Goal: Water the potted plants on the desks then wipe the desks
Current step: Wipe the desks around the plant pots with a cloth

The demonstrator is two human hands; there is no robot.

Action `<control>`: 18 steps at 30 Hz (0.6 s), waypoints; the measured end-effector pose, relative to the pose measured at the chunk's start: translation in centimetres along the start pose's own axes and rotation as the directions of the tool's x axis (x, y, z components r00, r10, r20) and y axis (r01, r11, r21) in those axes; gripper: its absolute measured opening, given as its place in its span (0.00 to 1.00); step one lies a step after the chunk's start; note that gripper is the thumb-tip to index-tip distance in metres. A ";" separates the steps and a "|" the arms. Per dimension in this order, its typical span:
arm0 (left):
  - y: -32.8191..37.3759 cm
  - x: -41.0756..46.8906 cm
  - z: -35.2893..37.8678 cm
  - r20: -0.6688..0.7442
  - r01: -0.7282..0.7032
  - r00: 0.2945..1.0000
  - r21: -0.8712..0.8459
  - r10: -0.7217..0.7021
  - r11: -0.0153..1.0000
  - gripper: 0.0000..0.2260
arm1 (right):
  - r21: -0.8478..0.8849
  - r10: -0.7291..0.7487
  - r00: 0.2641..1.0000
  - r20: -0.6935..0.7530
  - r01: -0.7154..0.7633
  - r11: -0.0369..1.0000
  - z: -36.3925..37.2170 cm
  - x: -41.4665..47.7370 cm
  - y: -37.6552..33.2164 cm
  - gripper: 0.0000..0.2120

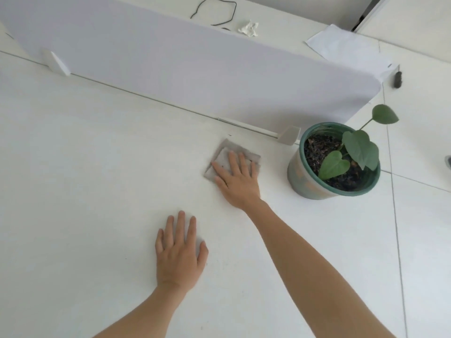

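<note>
Head view: your right hand presses flat, fingers spread, on the folded cloth at centre frame; your left hand lies open on the desk. Sweep rightward carelessly and you could knock the potted plant. One cloth, one plant, two hands.

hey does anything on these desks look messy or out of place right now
Mostly tidy. Beyond the divider panel, a crumpled white tissue and a loose black cord lie on the far desk. The potted plant stands upright, nothing spilled.
</note>
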State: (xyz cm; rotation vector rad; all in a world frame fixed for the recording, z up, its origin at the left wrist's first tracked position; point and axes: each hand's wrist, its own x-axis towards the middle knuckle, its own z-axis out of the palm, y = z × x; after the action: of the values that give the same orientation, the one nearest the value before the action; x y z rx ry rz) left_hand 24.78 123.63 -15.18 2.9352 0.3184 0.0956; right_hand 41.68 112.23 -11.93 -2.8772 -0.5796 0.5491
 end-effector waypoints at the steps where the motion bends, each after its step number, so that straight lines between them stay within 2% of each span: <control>1: 0.0 0.0 -0.1 0.009 0.003 1.000 -0.005 -0.003 1.000 0.24 | -0.064 -0.066 0.997 -0.034 0.064 0.996 0.6 -1.7 0.0 0.22; 4: 0.1 0.0 -0.3 0.043 0.011 0.999 -0.010 -0.011 1.000 0.25 | -0.148 -0.072 0.997 -0.036 0.066 0.987 3.1 -7.1 -0.1 0.26; 9: 0.2 0.1 -0.6 0.094 0.009 0.996 -0.010 -0.008 1.000 0.25 | -0.162 -0.148 0.989 -0.015 0.143 0.976 6.3 -13.6 1.5 0.23; 11: 0.2 0.1 -0.7 0.106 0.015 0.994 -0.014 -0.014 1.000 0.25 | -0.158 -0.032 0.999 -0.033 0.026 0.987 6.0 -14.6 4.0 0.24; 13: 0.3 0.1 -0.9 0.110 0.013 0.994 -0.024 -0.010 1.000 0.25 | -0.100 0.191 0.973 -0.133 -0.205 0.974 5.0 -15.6 7.7 0.27; 14: 0.3 0.1 -0.9 0.106 0.006 0.994 -0.026 -0.003 1.000 0.25 | -0.043 0.329 0.931 -0.157 -0.339 0.940 4.4 -16.3 10.0 0.28; 15: 0.2 0.1 -0.9 0.103 -0.001 0.995 -0.026 0.004 1.000 0.25 | 0.054 0.492 0.863 -0.114 -0.489 0.870 3.7 -17.2 12.3 0.27; 17: 0.2 0.1 -0.8 0.101 -0.006 0.995 -0.027 0.009 1.000 0.25 | 0.239 0.756 0.654 -0.009 -0.733 0.637 1.9 -18.3 15.3 0.26; 18: 0.2 0.1 -0.8 0.108 -0.005 0.994 -0.025 0.007 1.000 0.25 | 0.294 0.824 0.566 0.023 -0.792 0.535 1.4 -18.3 15.7 0.25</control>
State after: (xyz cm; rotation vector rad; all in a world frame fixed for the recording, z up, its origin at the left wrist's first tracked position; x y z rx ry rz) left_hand 24.82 123.56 -14.37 2.9035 0.2900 -0.0586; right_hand 30.84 90.70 -10.78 -2.7063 0.8869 0.4822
